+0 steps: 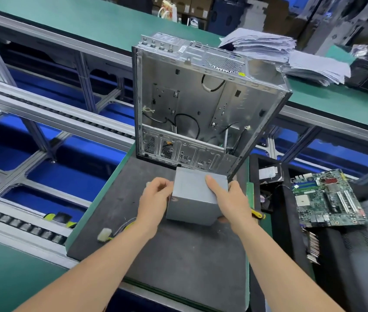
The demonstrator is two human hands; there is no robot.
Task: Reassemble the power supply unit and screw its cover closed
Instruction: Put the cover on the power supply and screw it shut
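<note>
Over the mat (115, 224), just at 6 o'clock of the open case (201, 97): PSU (192, 208), clasped from both sides. Looks boxed up, with cover (195, 183) seated on top. No driver in either hand, so probably not screwed shut yet; screw heads too small to tell. Left hand (156, 197) at 9 o'clock of it, fingers curled against the side wall. Right hand (230, 197) at 3 o'clock, thumb laid across the top, fingers wrapped round the side. Connector (104, 234) lying off at 8 o'clock, yellow tool (257, 214) at 3 o'clock.

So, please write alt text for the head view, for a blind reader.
The left hand and right hand grip a grey power supply unit over a dark mat, before an open computer case. A motherboard lies at right.
</note>
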